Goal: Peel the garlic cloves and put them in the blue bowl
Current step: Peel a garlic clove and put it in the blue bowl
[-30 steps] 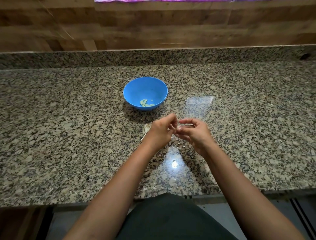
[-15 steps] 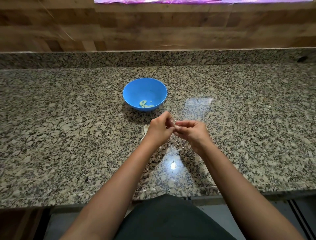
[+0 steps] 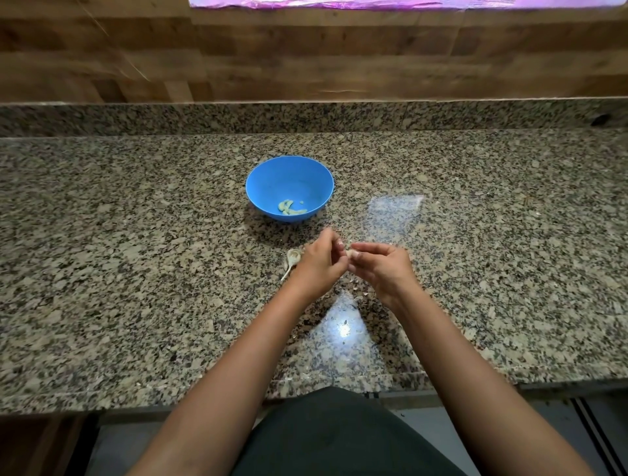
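KITCHEN COUNTER: a person's two bare hands meet over the granite counter [image 3: 136,271], working one garlic clove [image 3: 349,253] btwn them. Left hand [image 3: 319,266] and right hand [image 3: 382,270] both have fingers curled, tips pinching the clove from either side, backs of the hands up. Only a pale sliver of the clove shows btwn the fingertips, so its long axis and which way it points can't be told. It is held above the counter, near-right of the blue bowl [image 3: 268,180], not in it.

One blue bowl stands upright at counter ctr, far of the hands, mouth up. At the near side of its floor lie peeled cloves [image 3: 291,208]: a pale clump of approx. three curved pieces plus one small bit to the right; exact count unclear.

One garlic remnant w/ stalk [image 3: 292,259] lies on the counter just left of the left hand, partly hidden by it. Its rounded end is far and its thin stalk points near-left, so the long axis runs far-right to near-left. Small skin flakes [image 3: 363,293] lie scattered on the granite by the wrists, too small to count.

Behind: granite upstand, wood-pattern wall [image 3: 306,51], one pink strip [image 3: 339,3] at the top edge. Dark garment [image 3: 339,435] at the near edge.
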Demonstrator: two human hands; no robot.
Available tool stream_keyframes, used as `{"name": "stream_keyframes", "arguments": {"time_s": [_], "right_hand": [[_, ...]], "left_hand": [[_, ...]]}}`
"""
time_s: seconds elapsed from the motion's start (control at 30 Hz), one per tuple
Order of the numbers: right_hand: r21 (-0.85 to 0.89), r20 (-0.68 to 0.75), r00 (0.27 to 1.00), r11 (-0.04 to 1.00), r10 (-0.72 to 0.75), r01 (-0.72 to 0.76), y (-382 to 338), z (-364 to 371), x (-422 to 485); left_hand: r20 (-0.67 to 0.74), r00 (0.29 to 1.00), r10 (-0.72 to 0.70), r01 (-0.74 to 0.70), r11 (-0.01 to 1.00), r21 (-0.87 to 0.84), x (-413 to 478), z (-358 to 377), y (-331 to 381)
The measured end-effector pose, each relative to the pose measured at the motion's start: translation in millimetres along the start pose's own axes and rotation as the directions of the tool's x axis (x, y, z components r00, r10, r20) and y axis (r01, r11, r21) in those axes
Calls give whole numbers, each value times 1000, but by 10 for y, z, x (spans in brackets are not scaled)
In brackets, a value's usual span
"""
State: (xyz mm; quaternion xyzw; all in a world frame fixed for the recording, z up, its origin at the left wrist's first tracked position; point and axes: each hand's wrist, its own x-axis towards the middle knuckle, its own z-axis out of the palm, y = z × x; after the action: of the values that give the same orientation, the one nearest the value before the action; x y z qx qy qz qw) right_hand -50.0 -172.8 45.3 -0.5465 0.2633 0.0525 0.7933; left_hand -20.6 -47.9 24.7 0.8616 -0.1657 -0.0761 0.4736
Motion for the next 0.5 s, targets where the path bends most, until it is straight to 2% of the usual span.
{"name": "stream_keyframes", "arguments": {"time_s": [0.17,0.3,0.4,0.5], "right_hand": [[177,16,998,983,53,-56,-3,-71,26],[194,80,993,976,82,-97,-40,-94,17],[189,104,991,976,86,-104,-41,-112,16],[196,117,990,976,77,-99,-34,-111,18]], "left_hand": [[-49,998,-33,34,999,4,-44,-31,-58],[-26,999,-26,26,1000,6,-37,-44,-70],[-44,997,-69,62,987,-146,-28,-33,-48],[-44,985,-169,142,923,-357,-11,-22,-40]]}}
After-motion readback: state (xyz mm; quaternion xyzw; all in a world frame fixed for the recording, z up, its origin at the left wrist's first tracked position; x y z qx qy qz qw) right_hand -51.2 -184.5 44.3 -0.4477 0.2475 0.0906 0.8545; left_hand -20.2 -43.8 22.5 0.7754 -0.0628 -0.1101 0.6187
